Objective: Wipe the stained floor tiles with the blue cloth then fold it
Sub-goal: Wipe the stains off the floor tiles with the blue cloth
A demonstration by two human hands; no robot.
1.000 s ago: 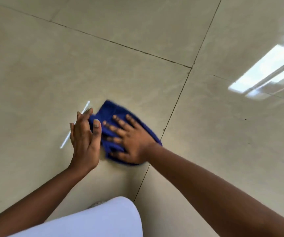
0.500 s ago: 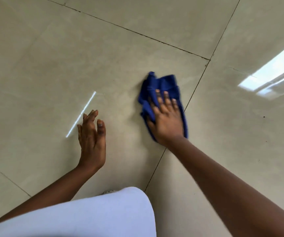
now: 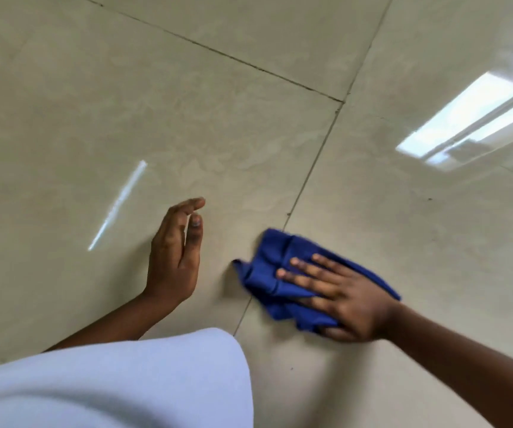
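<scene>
Wiping stage of the task. The right hand (image 3: 346, 299) is pressing the blue cloth (image 3: 277, 267) flat against the floor tiles (image 3: 218, 134), its fingers (image 3: 303, 264) lying straight and slightly spread on top of the fabric rather than curling round it. The cloth is lying bunched and creased, not folded, just to the right of the grout line (image 3: 314, 168) that is running toward the person, with one corner reaching across that line toward the left hand (image 3: 175, 257). The left hand is standing on its edge on the neighbouring tile, near the cloth but apart from it, with its fingers loosely extended and holding nothing; it is probably serving as a brace. A knee in pale fabric (image 3: 110, 381) is filling the lower left, and window light is reflecting off the glossy tiles at the right. Small dark specks are showing on the right-hand tile, though whether any stain is remaining under or beside the cloth cannot be told. Judged from this, wiping is in hand and folding is not yet begun. The next move is calling for steady downward pressure while sliding the cloth over the unwiped tile, then for both hands to spread the cloth flat before folding
</scene>
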